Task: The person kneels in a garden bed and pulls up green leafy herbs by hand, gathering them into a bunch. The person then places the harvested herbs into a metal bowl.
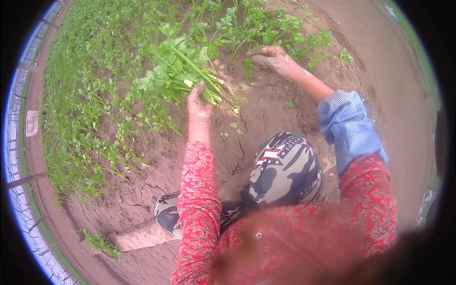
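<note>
My left hand [200, 103] is closed around a bunch of leafy celery-like plants [190, 69], pulled up whole. Their leaves point up and left, while the pale, soil-flecked roots [228, 91] hang out to the right. My right hand [272, 58], caked with dry soil, hovers over the bed beside standing plants [249, 28]. Its fingers are bent and point left towards the roots, apart from the bunch. Whether anything small sits between those fingertips cannot be made out. A small seedling [248, 67] grows just below that hand.
Cracked bare soil [263, 114] lies before my camouflage-clad knees [285, 171]. Dense green plants [96, 82] cover the left. A pile of cut or pulled greens [100, 243] rests on the ground at lower left. A smooth dirt path [392, 124] runs along the right.
</note>
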Demonstrator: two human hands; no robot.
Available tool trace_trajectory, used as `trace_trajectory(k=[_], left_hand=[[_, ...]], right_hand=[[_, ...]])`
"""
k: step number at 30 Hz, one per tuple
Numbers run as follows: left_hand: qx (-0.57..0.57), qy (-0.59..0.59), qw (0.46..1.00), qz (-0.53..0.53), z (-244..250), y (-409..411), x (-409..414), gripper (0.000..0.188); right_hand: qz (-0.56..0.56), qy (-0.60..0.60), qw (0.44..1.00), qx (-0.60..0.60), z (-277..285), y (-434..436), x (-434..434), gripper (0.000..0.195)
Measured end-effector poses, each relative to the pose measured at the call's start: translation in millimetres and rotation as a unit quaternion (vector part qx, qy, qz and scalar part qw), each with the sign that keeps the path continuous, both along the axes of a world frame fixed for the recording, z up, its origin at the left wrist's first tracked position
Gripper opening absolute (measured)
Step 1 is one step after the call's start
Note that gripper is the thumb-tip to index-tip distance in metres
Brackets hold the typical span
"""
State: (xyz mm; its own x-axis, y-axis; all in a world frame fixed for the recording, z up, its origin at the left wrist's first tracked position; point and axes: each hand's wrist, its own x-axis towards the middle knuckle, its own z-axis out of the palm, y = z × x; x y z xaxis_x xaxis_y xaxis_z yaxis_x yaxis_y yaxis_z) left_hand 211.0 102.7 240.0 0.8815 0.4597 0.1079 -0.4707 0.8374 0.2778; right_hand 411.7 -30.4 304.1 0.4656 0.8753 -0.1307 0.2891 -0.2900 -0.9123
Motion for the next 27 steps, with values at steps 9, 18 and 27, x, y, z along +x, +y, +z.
trace_trajectory(k=[9,18,27], left_hand=[[-0.035,0.089,0.995,0.039,-26.7,1.5,-21.5,0.034],[0.01,0.223,0.973,0.061,-51.1,5.6,-14.7,0.021],[0.007,0.04,0.997,0.059,-39.7,7.3,-16.2,0.063]], right_hand=[[0.118,0.001,0.99,0.079,3.1,51.8,-57.3,0.019],[0.143,-0.048,0.986,-0.072,22.6,55.4,-63.6,0.028],[0.048,-0.017,0.994,-0.094,14.1,6.1,16.4,0.023]])
